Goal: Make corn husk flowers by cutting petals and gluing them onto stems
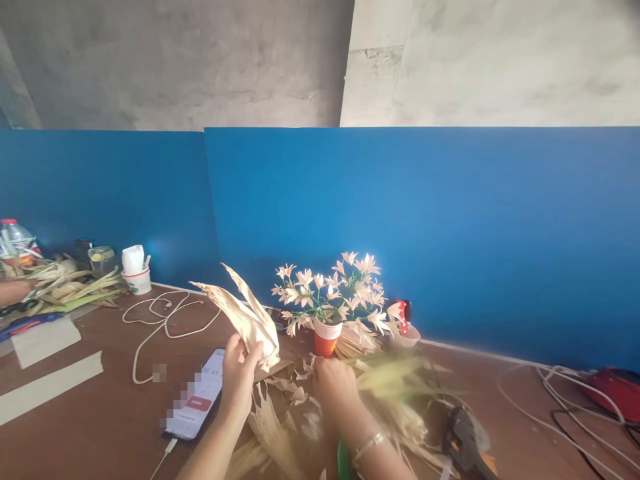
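Left hand (242,370) pinches a dried corn husk (253,333) near its lower end, long axis tilting up and leftward, while the curled right hand (334,383), contents impossible to tell, sits rightward by the paper cup (327,343).

We see a smartphone (201,397) lying on the table (115,420), a white cable (165,325) looped near it, and at far left a red-capped plastic bottle (19,235); beyond the table, a blue partition (425,220) stands before a concrete wall (190,67).
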Tool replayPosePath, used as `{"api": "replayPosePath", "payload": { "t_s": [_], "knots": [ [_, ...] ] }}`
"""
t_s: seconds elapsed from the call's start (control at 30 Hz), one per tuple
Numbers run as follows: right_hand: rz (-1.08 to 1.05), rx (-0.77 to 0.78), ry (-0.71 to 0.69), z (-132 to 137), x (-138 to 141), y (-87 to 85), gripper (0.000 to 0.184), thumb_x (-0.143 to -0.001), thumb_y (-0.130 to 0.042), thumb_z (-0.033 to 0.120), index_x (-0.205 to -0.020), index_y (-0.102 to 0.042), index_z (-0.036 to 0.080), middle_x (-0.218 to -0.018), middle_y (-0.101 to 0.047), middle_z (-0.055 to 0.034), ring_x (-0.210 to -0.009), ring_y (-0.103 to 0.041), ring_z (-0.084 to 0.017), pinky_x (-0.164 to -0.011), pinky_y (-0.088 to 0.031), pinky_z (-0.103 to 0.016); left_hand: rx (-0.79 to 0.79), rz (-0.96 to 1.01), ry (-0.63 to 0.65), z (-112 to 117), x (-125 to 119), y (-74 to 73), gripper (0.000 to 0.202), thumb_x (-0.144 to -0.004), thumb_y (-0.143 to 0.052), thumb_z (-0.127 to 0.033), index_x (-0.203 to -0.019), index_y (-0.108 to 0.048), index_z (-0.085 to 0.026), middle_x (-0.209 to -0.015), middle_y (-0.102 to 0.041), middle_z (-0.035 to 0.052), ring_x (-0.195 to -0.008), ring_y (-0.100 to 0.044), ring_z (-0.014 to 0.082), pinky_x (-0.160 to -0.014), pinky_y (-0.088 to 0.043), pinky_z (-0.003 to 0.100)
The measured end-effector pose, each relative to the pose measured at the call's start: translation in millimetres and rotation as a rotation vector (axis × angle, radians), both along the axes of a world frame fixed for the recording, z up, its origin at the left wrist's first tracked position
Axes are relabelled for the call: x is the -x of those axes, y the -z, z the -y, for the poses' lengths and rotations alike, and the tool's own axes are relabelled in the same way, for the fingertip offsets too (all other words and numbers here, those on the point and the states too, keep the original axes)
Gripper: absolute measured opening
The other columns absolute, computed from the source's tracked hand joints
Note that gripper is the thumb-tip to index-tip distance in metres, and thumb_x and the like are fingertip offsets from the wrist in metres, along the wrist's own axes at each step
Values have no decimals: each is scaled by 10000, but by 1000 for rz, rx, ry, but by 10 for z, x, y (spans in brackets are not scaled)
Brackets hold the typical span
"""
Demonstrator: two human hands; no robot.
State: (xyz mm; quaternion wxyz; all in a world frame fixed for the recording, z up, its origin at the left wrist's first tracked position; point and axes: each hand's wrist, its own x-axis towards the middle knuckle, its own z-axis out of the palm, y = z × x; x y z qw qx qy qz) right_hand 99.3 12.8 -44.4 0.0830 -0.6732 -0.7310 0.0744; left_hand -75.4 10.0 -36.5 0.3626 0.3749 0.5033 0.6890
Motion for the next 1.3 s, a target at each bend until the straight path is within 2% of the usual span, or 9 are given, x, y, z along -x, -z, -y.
{"api": "replayPosePath", "payload": {
  "t_s": [0.13,0.3,0.47,0.57,0.67,0.77,0.87,1.0,1.3],
  "knots": [
    [-134,1,4,149,-56,-86,255,-892,-458,201,-915,-708,163,-827,-732,-111,-798,-686,-228,-670,-473,-279,-38,35,116,84,-45,-30,394,-680,-679,-331,-1031,-562,-195,-980,-723,48,-975,-664,250,-819,-510,313],
    [-810,-101,-175,285,61,-147,526,-850,-568,443,-1294,-510,167,-920,-652,-41,-713,-586,-147,-643,-475,-226,-95,5,312,224,-120,-80,405,-710,-685,-359,-1054,-544,-199,-904,-715,42,-868,-683,241,-774,-524,324],
    [-984,-211,-156,327,143,-153,152,-820,-561,292,-766,-615,160,-701,-522,14,-626,-482,-127,-604,-417,-226,-2,-13,329,251,-201,-1,468,-652,-745,-407,-1017,-566,-174,-875,-712,62,-844,-677,243,-743,-523,317],
    [-1133,-173,-143,341,106,-110,275,-849,-534,420,-747,-583,169,-698,-556,-3,-657,-524,-148,-619,-438,-233,82,44,249,203,-231,78,474,-622,-764,-471,-935,-595,-158,-801,-710,58,-789,-681,249,-702,-525,319],
    [-1259,-169,-187,405,89,-76,423,-828,-532,578,-807,-634,168,-929,-644,-73,-877,-589,-212,-771,-474,-269,94,183,171,164,-253,79,468,-654,-717,-554,-879,-609,-158,-713,-685,34,-703,-676,237,-630,-516,309],
    [-1356,-152,-190,520,155,-73,504,-867,-439,622,-750,-633,172,-817,-634,-54,-738,-579,-179,-694,-482,-265,153,345,107,151,-268,0,494,-666,-684,-598,-880,-610,-160,-613,-642,6,-576,-642,210,-523,-480,286],
    [-1374,-117,-287,624,248,-80,530,-891,-396,612,-674,-613,179,-620,-502,-1,-594,-482,-139,-613,-449,-247,212,409,15,148,-275,-103,480,-670,-681,-584,-888,-605,-163,-552,-604,-20,-453,-567,167,-440,-415,258],
    [-1266,-188,-396,710,273,-83,555,-872,-406,645,-651,-653,199,-696,-556,-33,-685,-535,-173,-706,-473,-271,220,349,-64,158,-272,-203,427,-684,-670,-556,-853,-611,-169,-522,-574,-42,-415,-509,137,-437,-383,246],
    [-1113,-228,-315,825,144,-10,385,-921,-451,510,-1109,-677,261,-1079,-661,-67,-1035,-600,-228,-932,-456,-294,172,202,10,96,-256,-57,537,-617,-670,-671,-758,-615,-155,-546,-570,-28,-502,-558,175,-526,-443,290]
  ]
}}
